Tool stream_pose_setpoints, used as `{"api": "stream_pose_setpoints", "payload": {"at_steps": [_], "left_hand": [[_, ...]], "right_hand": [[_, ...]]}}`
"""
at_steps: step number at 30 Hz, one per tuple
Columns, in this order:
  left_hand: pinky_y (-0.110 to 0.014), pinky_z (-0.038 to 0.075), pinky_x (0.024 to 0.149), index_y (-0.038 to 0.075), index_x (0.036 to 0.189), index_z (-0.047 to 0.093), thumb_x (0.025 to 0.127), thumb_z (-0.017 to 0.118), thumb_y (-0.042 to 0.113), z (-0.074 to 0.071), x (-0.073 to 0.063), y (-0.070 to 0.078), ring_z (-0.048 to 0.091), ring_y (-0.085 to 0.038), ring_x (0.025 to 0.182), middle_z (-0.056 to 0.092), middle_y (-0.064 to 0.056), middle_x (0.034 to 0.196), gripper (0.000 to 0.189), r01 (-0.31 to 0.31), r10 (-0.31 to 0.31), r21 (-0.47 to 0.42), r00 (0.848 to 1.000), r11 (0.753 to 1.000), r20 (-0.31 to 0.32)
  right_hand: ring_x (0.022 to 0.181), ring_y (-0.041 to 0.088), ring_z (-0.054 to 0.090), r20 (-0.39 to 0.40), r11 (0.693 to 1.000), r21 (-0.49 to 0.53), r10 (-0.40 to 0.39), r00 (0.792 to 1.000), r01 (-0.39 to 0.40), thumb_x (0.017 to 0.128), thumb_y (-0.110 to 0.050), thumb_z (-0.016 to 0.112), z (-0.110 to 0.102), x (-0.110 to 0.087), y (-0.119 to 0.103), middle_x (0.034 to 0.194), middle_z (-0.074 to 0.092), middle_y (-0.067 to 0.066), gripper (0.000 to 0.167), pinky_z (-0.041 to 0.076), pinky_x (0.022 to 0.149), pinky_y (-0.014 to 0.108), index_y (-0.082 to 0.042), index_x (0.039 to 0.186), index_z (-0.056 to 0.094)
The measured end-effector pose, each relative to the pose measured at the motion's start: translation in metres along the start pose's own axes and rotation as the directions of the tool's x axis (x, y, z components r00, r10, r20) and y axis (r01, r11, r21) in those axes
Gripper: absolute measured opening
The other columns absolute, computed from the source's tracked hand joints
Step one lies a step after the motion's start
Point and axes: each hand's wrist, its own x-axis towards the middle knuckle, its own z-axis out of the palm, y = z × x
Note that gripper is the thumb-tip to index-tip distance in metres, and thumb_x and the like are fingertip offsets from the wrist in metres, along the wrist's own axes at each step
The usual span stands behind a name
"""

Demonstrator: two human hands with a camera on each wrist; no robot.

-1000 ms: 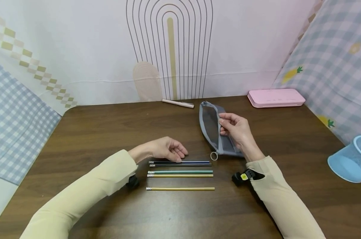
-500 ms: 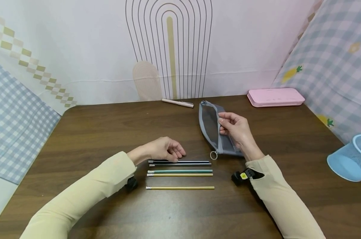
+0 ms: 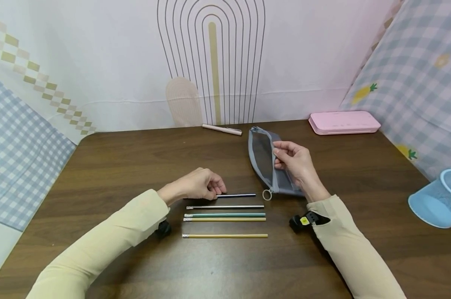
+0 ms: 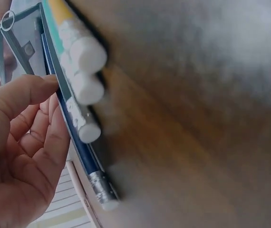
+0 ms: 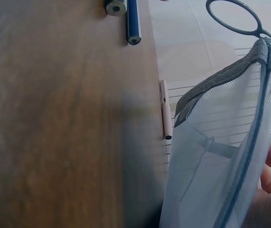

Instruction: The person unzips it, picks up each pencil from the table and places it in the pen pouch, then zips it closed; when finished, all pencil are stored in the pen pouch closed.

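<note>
My left hand (image 3: 197, 185) pinches a dark blue pencil (image 3: 240, 195) between thumb and fingers, just beyond the row of other pencils. The left wrist view shows its silver ferrule and white eraser end (image 4: 104, 192). Nearer lie a black pencil (image 3: 240, 207), a green pencil (image 3: 229, 215) and two gold ones, the nearer gold pencil (image 3: 225, 236) set apart. With thumb and fingers my right hand (image 3: 296, 162) grips the zip edge of a grey mesh pencil pouch (image 3: 262, 151), whose mouth gapes toward the left. A ring zip pull (image 3: 267, 194) hangs at its near corner.
A pale pink pen (image 3: 222, 129) lies at the back of the wooden table (image 3: 135, 153). The pink pencil case (image 3: 344, 122) sits at the back right, and a light blue mesh cup (image 3: 436, 203) lies tipped at the right edge. Fabric hangs behind.
The dark blue pencil has come away from beside the black one, slightly back and to the left, with my left hand. My right hand and the pouch have stayed put.
</note>
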Motion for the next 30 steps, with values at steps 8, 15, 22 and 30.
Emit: {"api": "stream_pose_setpoints", "payload": {"at_steps": [8, 15, 22, 30], "left_hand": [[-0.017, 0.051, 0.066, 0.005, 0.092, 0.073, 0.076, 0.067, -0.003, -0.016, 0.001, -0.005, 0.059, -0.004, 0.069, 0.068, 0.0, 0.077, 0.018, 0.037, -0.039, -0.045, 0.997, 0.998, -0.061], [-0.019, 0.051, 0.066, -0.005, 0.106, 0.064, 0.086, 0.062, -0.001, -0.021, 0.019, 0.0, 0.057, -0.006, 0.073, 0.064, -0.002, 0.082, 0.021, 0.134, -0.187, -0.394, 0.977, 0.909, -0.1], [-0.019, 0.055, 0.066, -0.008, 0.119, 0.055, 0.092, 0.056, -0.001, -0.011, 0.059, 0.018, 0.064, -0.007, 0.075, 0.063, -0.023, 0.114, 0.029, 0.181, -0.331, -0.734, 0.941, 0.654, -0.063], [-0.019, 0.056, 0.071, -0.003, 0.13, 0.051, 0.092, 0.057, 0.001, -0.002, 0.095, 0.04, 0.065, -0.015, 0.087, 0.059, -0.022, 0.124, 0.038, 0.18, -0.422, -0.874, 0.906, 0.451, -0.031]], "right_hand": [[0.056, 0.005, 0.055, -0.001, 1.0, 0.002, 0.008, 1.0, -0.008, 0.091, 0.001, 0.057, 0.001, 0.0, 0.0, 0.068, 0.056, -0.002, 0.022, 0.053, 0.052, 0.015, 0.004, 0.112, 0.055], [0.055, 0.005, 0.055, -0.003, 1.0, 0.01, 0.002, 1.0, -0.002, 0.091, 0.001, 0.057, 0.001, 0.0, 0.0, 0.068, 0.056, -0.002, 0.02, 0.053, 0.051, 0.015, 0.003, 0.111, 0.056], [0.057, 0.004, 0.055, 0.004, 1.0, -0.013, 0.001, 1.0, -0.001, 0.091, 0.0, 0.057, -0.001, 0.0, 0.001, 0.069, 0.055, -0.002, 0.029, 0.053, 0.053, 0.015, 0.01, 0.119, 0.052], [0.057, 0.004, 0.055, 0.001, 1.0, -0.012, 0.002, 1.0, -0.002, 0.092, 0.0, 0.057, 0.0, 0.0, 0.0, 0.07, 0.056, -0.003, 0.027, 0.053, 0.053, 0.015, 0.008, 0.117, 0.053]]}}
